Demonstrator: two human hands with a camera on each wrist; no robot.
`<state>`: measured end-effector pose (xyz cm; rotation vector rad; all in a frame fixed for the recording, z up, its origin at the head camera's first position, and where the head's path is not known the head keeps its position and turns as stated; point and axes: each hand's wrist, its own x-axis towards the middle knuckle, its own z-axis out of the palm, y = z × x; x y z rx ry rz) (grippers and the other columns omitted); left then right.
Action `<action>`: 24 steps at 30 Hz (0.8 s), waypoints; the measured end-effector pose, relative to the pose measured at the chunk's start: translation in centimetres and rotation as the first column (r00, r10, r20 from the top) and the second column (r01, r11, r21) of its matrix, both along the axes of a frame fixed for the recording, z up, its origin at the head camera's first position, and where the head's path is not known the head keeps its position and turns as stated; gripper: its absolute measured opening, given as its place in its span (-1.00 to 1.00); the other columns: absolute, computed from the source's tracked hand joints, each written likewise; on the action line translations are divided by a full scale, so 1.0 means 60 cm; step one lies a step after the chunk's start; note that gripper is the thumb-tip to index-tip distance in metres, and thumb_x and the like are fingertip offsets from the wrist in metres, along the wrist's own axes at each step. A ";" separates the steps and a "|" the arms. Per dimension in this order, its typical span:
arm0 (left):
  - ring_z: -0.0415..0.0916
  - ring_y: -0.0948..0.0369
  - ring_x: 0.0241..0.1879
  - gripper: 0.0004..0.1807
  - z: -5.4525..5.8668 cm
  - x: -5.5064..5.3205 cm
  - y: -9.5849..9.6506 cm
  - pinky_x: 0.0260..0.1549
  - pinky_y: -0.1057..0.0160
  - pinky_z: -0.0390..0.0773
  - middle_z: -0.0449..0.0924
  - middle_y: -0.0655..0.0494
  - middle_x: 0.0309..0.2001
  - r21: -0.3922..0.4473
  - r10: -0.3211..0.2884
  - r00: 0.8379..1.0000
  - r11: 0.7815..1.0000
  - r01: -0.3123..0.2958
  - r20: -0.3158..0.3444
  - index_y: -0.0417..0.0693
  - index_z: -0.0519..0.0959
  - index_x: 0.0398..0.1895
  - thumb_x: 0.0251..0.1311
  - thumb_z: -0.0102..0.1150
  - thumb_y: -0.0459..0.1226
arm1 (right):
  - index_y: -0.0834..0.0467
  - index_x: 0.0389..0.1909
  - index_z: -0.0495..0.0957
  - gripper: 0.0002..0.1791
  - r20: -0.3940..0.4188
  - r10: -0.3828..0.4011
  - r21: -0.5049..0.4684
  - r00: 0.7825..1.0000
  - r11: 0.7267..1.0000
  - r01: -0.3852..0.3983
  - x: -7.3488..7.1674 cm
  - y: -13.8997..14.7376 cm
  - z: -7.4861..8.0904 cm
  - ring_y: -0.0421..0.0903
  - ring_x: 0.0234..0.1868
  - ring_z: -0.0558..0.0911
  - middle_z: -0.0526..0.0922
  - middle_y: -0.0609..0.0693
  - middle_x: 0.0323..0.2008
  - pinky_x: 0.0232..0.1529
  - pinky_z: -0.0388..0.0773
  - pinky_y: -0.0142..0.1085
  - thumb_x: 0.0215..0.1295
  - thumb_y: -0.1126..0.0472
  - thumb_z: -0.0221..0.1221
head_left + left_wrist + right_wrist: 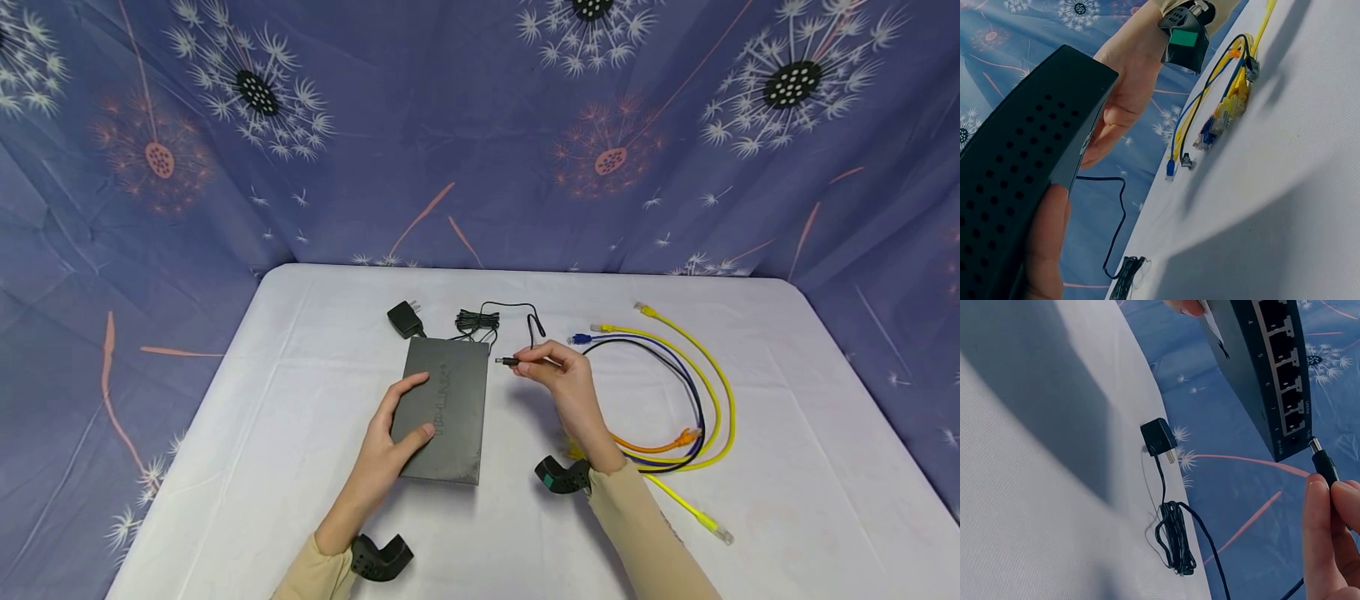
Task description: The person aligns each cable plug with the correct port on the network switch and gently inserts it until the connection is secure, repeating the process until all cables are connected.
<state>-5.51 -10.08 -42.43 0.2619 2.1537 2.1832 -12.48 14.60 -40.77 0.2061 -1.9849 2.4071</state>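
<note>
My left hand (395,440) grips a dark grey TP-Link network switch (461,408), thumb and fingers spread over its body. The switch is lifted off the white table, as the left wrist view shows. Its row of Ethernet ports (1286,375) faces my right hand (567,390). Between thumb and fingertips, that hand pinches a black barrel power plug (1322,459). The plug's metal tip is close beside the port panel's end corner, near the small round power jack (1294,440). A thin black cord runs from the plug to the back of the table.
A black power adapter (406,319) and its bundled cord (477,320) lie behind the switch. On the right, looped network cables in yellow (731,400), blue, black and orange (652,447) lie on the white table (810,467). A patterned blue cloth (450,125) hangs behind.
</note>
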 end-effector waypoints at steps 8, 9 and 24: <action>0.01 0.05 0.36 -0.36 0.000 0.000 0.003 0.20 -0.14 -0.03 0.11 0.05 0.40 -0.011 0.000 1.000 1.000 0.000 -0.007 0.14 0.29 0.36 0.20 0.15 -0.40 | 0.66 -0.26 0.45 -0.82 -0.008 -0.014 -0.008 1.000 1.000 0.014 -0.002 -0.006 0.000 -0.09 -0.30 0.68 0.59 0.15 -0.26 -0.14 0.58 -0.21 0.15 0.61 0.16; 0.01 0.05 0.36 -0.36 0.000 0.000 0.003 0.20 -0.14 -0.03 0.11 0.05 0.40 -0.012 0.000 1.000 1.000 0.000 -0.008 0.14 0.29 0.36 0.20 0.15 -0.40 | 0.67 -0.26 0.44 -0.82 -0.009 -0.013 -0.011 1.000 1.000 0.013 -0.002 -0.006 0.000 -0.09 -0.29 0.68 0.59 0.15 -0.26 -0.14 0.58 -0.21 0.15 0.61 0.15; -0.08 0.09 0.40 -0.35 0.005 0.002 0.010 0.23 -0.18 -0.10 0.08 0.12 0.42 -0.050 -0.039 0.999 0.998 0.039 -0.004 0.25 0.27 0.36 0.21 0.17 -0.33 | 0.67 -0.23 0.44 -0.80 -0.037 -0.024 -0.032 0.999 0.999 0.023 -0.002 -0.013 0.000 -0.10 -0.30 0.68 0.59 0.15 -0.25 -0.15 0.58 -0.23 0.14 0.61 0.17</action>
